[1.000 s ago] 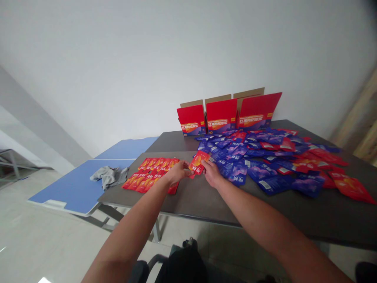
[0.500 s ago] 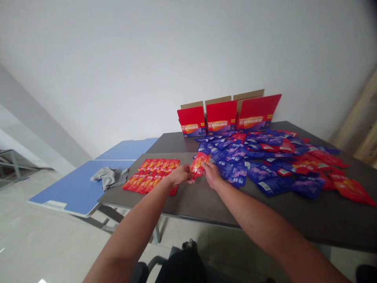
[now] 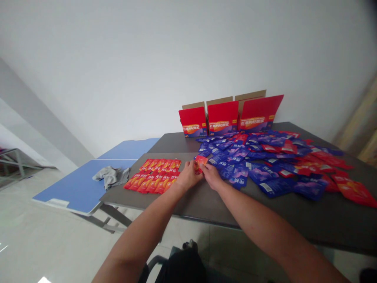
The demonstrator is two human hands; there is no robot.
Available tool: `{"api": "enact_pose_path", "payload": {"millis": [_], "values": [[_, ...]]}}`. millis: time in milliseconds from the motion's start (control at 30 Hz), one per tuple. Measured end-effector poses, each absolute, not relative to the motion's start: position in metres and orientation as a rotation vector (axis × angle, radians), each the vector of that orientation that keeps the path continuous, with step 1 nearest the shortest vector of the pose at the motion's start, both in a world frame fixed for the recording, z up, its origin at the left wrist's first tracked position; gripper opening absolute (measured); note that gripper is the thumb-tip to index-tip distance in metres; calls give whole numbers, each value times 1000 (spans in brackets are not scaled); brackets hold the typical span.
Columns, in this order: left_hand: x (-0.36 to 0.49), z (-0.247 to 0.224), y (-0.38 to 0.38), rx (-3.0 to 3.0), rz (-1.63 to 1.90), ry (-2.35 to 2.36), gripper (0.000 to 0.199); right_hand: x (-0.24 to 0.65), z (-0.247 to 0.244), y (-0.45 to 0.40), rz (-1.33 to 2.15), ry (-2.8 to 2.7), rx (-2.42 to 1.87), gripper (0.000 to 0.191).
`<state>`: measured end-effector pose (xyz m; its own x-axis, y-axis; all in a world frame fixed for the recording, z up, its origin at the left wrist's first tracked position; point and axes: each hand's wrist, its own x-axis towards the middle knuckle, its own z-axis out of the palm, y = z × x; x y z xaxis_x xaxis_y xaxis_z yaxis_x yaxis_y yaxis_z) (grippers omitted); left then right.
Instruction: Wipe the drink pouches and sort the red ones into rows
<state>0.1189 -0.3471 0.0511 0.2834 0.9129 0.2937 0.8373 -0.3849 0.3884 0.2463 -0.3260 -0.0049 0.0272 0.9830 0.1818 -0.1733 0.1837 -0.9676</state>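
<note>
Between my hands, just above the table or resting on it, I cannot tell which, is a small red pouch (image 3: 201,159). My left hand (image 3: 190,175) is closed on its left side, and my right hand (image 3: 212,176) pinches its right side. The fingers cover much of the pouch. Left of my hands, red pouches (image 3: 150,181) lie in two overlapping rows, faces up. To the right spreads a loose heap of blue pouches (image 3: 263,173) mixed with red pouches (image 3: 353,188).
Along the wall at the back of the dark table (image 3: 176,145), three red cartons stand with flaps up: a left carton (image 3: 194,122), a middle carton (image 3: 223,118) and a right carton (image 3: 259,114). A grey cloth (image 3: 110,177) lies on the blue table (image 3: 76,182) at left.
My left hand has moved right and up, now gripping the pouch and hiding more of it. My right hand stays on the pouch's right side. The view has shifted slightly.
</note>
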Motion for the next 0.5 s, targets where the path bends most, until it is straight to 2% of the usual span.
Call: {"api": "enact_pose_path", "payload": {"millis": [133,300,500], "values": [[102,59,-333,2351,624,1882,48,244,1,-329,1166,-1096,-948,39],[75,58,-310,2256,314,2261,53,245,6,-331,1206,-1082,-945,40],[69,42,-291,2223,103,2314,64,245,6,-332,1203,-1090,-936,34]]}}
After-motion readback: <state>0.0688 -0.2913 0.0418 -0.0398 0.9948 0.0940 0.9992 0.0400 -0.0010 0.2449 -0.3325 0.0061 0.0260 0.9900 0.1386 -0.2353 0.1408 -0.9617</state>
